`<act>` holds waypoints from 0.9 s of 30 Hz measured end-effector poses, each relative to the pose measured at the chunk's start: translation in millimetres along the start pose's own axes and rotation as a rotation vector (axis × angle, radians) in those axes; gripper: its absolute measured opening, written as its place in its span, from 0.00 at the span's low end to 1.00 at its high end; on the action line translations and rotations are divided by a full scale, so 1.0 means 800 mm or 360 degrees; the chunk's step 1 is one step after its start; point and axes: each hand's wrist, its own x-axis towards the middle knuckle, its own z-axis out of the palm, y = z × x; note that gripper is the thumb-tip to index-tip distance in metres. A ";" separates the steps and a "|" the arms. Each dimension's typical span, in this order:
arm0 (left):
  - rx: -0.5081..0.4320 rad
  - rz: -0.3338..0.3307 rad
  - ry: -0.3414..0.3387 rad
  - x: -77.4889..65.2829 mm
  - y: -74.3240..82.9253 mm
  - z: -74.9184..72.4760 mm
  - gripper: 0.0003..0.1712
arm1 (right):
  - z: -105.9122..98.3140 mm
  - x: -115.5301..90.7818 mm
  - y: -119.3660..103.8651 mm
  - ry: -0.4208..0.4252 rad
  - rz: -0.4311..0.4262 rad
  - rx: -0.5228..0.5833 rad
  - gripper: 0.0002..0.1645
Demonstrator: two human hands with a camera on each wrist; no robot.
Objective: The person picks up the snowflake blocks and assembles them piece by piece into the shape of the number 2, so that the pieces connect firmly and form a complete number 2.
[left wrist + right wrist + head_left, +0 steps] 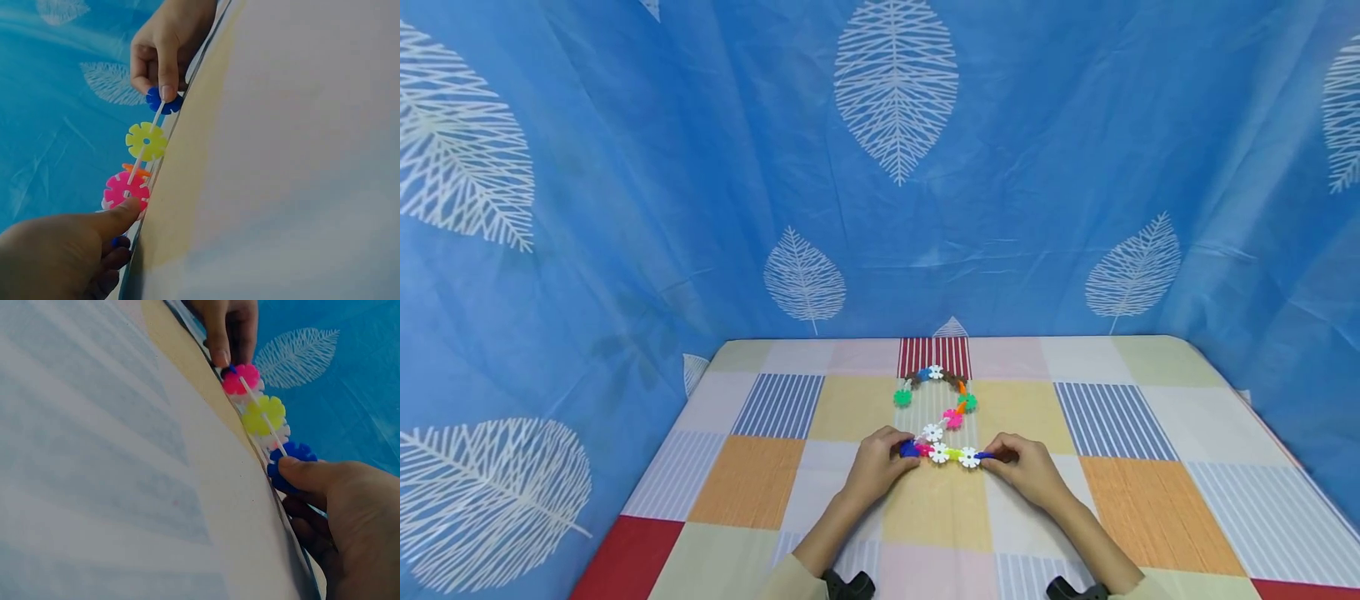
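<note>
A chain of slotted flower-shaped plastic discs lies on the table in a curve like the figure 2. Along its near row are a pink disc [119, 187], a yellow disc [145, 134], white discs [938, 452] and a blue disc [299, 452] at the right end. My left hand [877, 462] pinches the left end at another blue disc [909, 448], its thumb near the pink one. At the right end, my right hand [1028, 468] pinches the blue disc between thumb and fingers. The fingers partly cover both end discs.
The chain curves away through a pink disc [952, 418], a green disc [967, 402] and brown discs to another green disc [902, 398]. A patchwork cloth [752, 475] covers the table. Blue curtains [1000, 167] with white leaves stand behind and at both sides.
</note>
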 end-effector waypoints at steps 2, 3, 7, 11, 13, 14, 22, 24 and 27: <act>0.0018 0.0005 0.0000 0.008 0.000 0.005 0.21 | -0.001 -0.001 0.001 0.0019 0.0031 0.0004 0.11; 0.0030 0.0006 -0.0004 0.012 -0.001 0.008 0.21 | -0.002 -0.001 0.001 0.0019 0.0037 0.0011 0.12; 0.0069 0.0007 -0.0024 0.022 0.001 0.012 0.21 | -0.002 -0.003 0.003 0.0016 0.0035 0.0014 0.13; 0.0075 -0.0034 -0.0036 0.019 0.003 0.010 0.20 | -0.002 -0.003 0.005 0.0035 0.0019 0.0008 0.13; 0.0067 -0.0060 -0.0037 0.015 0.004 0.008 0.20 | -0.002 -0.002 0.006 0.0048 0.0012 0.0001 0.12; 0.0059 -0.0076 -0.0037 0.013 0.004 0.007 0.20 | -0.002 -0.002 0.007 0.0052 0.0008 -0.0002 0.12; 0.0014 -0.0125 -0.0051 0.005 0.003 0.003 0.20 | -0.002 0.000 0.011 0.0086 0.0000 -0.0008 0.10; 0.0007 -0.0130 -0.0051 0.004 0.002 0.004 0.20 | -0.002 0.000 0.012 0.0095 -0.0003 -0.0020 0.10; -0.0008 -0.0131 -0.0053 0.004 0.002 0.004 0.21 | -0.003 0.000 0.013 0.0119 -0.0010 -0.0047 0.11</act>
